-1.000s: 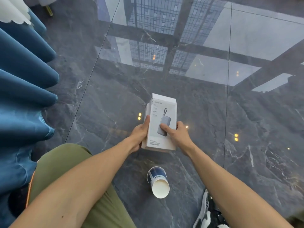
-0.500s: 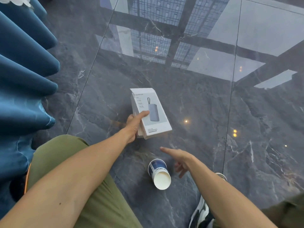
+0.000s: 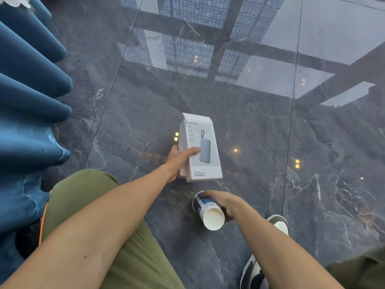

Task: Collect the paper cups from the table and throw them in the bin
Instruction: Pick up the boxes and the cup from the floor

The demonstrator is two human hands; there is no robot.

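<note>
A blue-and-white paper cup (image 3: 208,211) lies on its side on the dark marble floor (image 3: 260,195), its white open mouth turned toward me. My right hand (image 3: 225,202) is wrapped around the cup's far side, fingers curled over its base end. Above it, my left hand (image 3: 179,161) holds a white power-bank box (image 3: 201,149) by its lower left edge, thumb across the front. The box is off the floor and slightly tilted.
Blue pleated curtain folds (image 3: 31,113) fill the left side. My knee in olive trousers (image 3: 83,195) is at lower left, and a white-and-black sneaker (image 3: 277,224) stands right of the cup. The glossy floor reflects windows.
My right hand let go of the box, dropped down and closed around the cup on the floor. My left hand kept the box and now holds it alone.
</note>
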